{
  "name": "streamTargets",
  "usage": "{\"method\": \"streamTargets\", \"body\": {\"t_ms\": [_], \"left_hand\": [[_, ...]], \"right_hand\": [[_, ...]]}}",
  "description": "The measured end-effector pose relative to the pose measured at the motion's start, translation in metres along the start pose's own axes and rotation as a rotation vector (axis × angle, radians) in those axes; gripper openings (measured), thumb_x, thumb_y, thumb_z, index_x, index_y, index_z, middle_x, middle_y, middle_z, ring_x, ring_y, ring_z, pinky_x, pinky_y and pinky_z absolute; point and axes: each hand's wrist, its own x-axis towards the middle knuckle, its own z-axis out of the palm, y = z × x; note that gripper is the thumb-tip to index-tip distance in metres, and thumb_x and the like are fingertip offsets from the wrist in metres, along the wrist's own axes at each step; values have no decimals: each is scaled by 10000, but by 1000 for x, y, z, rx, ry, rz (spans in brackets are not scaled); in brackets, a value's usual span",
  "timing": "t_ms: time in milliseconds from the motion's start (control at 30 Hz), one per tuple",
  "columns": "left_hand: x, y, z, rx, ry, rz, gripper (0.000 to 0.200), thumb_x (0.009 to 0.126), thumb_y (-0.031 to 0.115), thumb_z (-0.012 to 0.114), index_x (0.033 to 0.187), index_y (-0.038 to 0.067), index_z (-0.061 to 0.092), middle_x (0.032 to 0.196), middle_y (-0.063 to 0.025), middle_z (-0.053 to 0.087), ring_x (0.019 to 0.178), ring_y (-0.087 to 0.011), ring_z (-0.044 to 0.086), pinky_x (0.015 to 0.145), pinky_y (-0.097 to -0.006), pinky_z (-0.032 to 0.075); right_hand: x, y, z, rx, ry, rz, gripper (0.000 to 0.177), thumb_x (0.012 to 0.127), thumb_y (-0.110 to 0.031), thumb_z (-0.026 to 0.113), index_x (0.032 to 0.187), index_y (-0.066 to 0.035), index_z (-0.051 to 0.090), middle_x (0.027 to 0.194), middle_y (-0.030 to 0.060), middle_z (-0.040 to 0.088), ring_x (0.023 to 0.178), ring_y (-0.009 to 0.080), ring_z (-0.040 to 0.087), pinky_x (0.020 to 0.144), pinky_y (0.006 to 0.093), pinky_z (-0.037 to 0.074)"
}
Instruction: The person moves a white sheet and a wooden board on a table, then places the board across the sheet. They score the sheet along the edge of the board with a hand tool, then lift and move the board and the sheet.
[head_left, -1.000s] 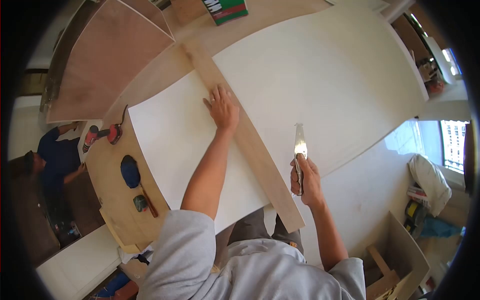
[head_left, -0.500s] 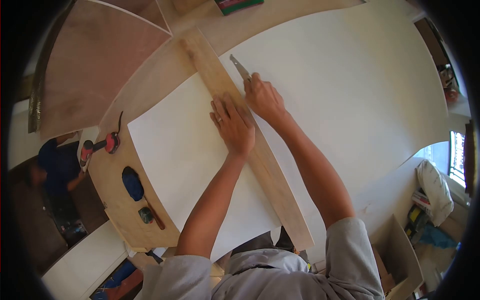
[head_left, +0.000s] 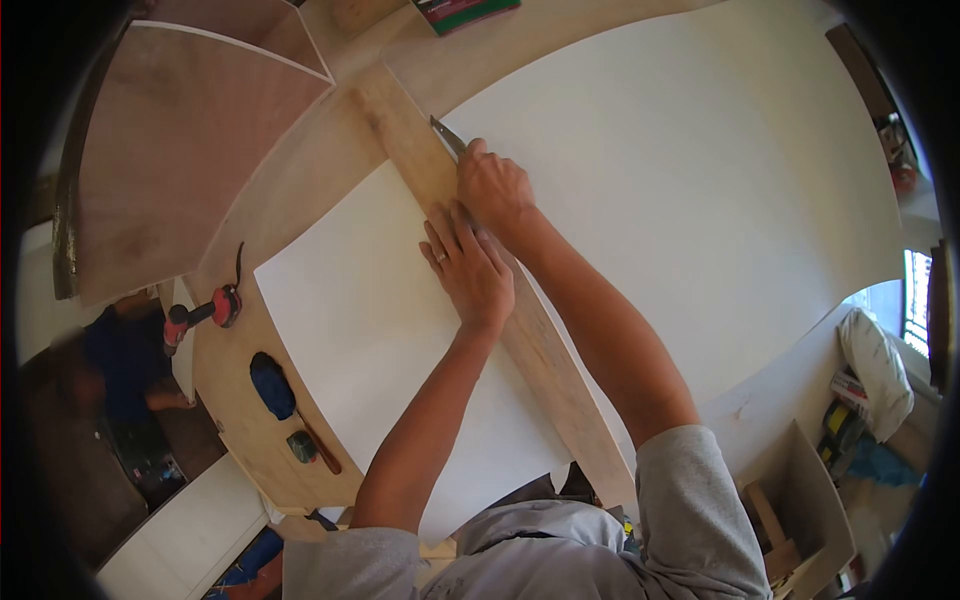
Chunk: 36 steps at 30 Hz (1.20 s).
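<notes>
On the broad plywood counter (head_left: 300,190) lies a large white sheet (head_left: 690,180), and a long wooden strip (head_left: 545,355) runs diagonally across it from the far left toward the person's body. The left hand (head_left: 470,270) rests palm-down on the strip near its far half, its fingers (head_left: 447,232) laid flat and slightly spread, a ring showing on one of them. Just beyond it, touching its fingertips, the right hand (head_left: 492,188) is curled into a closed grip around the handle of a knife (head_left: 447,137); only the narrow metal blade shows, sticking out past the knuckles and lying along the right edge of the strip where it meets the white sheet. Both forearms reach out from grey sleeves at the bottom of the view. Well apart from the hands, on the bare left part of the counter, lie a red power drill (head_left: 205,310), a blue cap (head_left: 272,385) and a small green-headed tool with a brown handle (head_left: 312,450). A green book (head_left: 465,12) sits at the far edge. Beyond the counter's left side, another person in dark blue (head_left: 120,350) is partly visible.
</notes>
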Motion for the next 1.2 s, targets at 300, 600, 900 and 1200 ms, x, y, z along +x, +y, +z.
{"method": "streamTargets", "body": {"t_ms": [300, 600, 900, 1200], "left_hand": [[-2, -2, 1, 12, 19, 31, 572, 1136, 205, 390, 1667, 16, 288, 1736, -273, 234, 1601, -493, 242, 1290, -650, 198], [-2, -4, 5, -9, 27, 46, 594, 1125, 211, 399, 1665, -7, 283, 1738, -292, 227, 1593, -530, 236, 1287, -661, 190], [0, -5, 0, -12, -4, 51, 621, 1125, 257, 461, 1663, 10, 275, 1733, -268, 238, 1580, -539, 249, 1280, -679, 191], [-3, -4, 6, 13, 22, 44, 619, 1114, 218, 513, 1652, 17, 281, 1744, -217, 242, 1599, -503, 232, 1303, -654, 175]], "right_hand": [[-2, 0, 9, -81, 43, -56, 140, 1054, -127, 541, 1026, 10, 540, 819, 196, 774, 790, 317, 807, 648, 400, 647], [-1, -2, 15, -140, 64, -44, 130, 1041, -129, 574, 1012, -8, 536, 779, 175, 770, 758, 298, 809, 628, 369, 641], [0, -4, 8, -169, 15, -57, 172, 1003, -124, 657, 1008, -3, 534, 779, 162, 772, 765, 284, 811, 631, 342, 643], [-32, 10, 3, -191, 12, -176, 176, 983, -98, 675, 951, 17, 545, 771, 194, 755, 765, 292, 809, 618, 346, 638]]}}
